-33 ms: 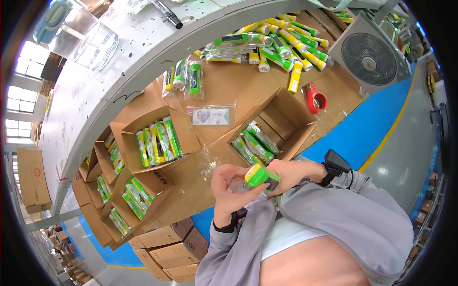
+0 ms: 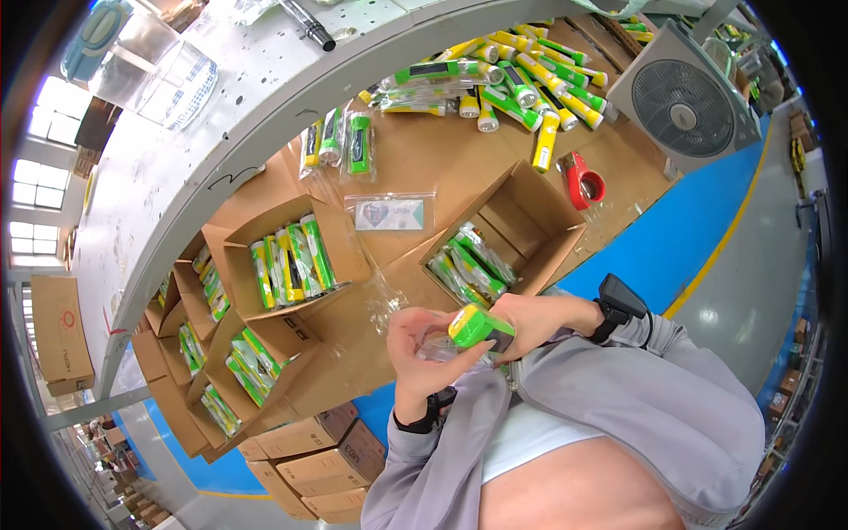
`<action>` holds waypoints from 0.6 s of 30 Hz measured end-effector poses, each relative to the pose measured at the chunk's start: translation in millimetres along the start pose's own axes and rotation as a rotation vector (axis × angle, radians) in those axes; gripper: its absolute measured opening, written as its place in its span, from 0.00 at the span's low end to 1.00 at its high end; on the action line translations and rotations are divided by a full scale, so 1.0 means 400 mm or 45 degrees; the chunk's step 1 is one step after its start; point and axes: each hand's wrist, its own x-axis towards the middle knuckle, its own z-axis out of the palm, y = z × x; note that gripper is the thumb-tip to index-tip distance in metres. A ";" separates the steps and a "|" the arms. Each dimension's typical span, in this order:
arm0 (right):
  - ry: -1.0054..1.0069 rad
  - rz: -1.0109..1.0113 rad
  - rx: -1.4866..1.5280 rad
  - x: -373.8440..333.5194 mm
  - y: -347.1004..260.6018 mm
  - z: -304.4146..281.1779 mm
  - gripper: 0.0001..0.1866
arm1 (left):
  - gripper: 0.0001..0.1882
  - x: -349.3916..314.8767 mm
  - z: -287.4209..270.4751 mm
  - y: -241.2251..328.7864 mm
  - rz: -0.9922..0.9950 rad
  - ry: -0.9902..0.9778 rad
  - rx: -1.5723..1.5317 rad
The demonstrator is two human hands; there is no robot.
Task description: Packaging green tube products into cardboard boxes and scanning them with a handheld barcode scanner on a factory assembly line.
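My right hand is gripping the green-and-yellow flashlight, now sitting slightly further left than before, near the open carton; my half-curled left hand is holding a clear bag.

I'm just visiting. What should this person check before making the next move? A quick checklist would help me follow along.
1. Green-and-yellow flashlight held securely: ok, the right grip is closed on it.
2. Clear plastic bag in hand: ok, the left grip has it.
3. Flashlight fully inside that bag: cannot tell; fingers hide part of both.
4. Nearest carton open: ok, with wrapped flashlights lying in it.
5. Red tape dispenser away from the fingers: ok, it lies to the right of that carton.
6. Grey fan switched off: cannot tell.
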 end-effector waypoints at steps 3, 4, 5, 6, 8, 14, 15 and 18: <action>-0.173 0.098 -0.035 0.014 -0.048 -0.031 0.20 | 0.35 -0.017 -0.029 -0.009 0.030 0.220 -0.042; -0.014 -0.002 0.100 0.017 -0.043 -0.033 0.22 | 0.34 -0.020 -0.033 -0.009 0.003 0.374 -0.121; 0.146 -0.103 0.233 0.018 -0.042 -0.041 0.24 | 0.34 -0.016 -0.030 -0.006 0.002 0.375 -0.118; 0.143 -0.025 0.175 0.014 -0.052 -0.064 0.26 | 0.34 -0.004 -0.024 -0.003 -0.144 0.462 -0.183; 0.076 0.065 0.112 0.006 -0.091 -0.119 0.27 | 0.36 0.003 -0.011 -0.024 -0.364 0.540 -0.219; -0.210 0.552 -0.097 -0.037 -0.029 -0.207 0.24 | 0.41 0.063 0.039 0.039 0.415 -0.521 0.926; -0.279 0.543 0.039 -0.039 -0.010 -0.206 0.23 | 0.41 0.059 0.047 0.043 0.411 -0.500 0.937; -0.289 0.531 0.334 -0.064 0.033 -0.203 0.22 | 0.44 0.060 0.087 0.002 0.585 -0.795 1.437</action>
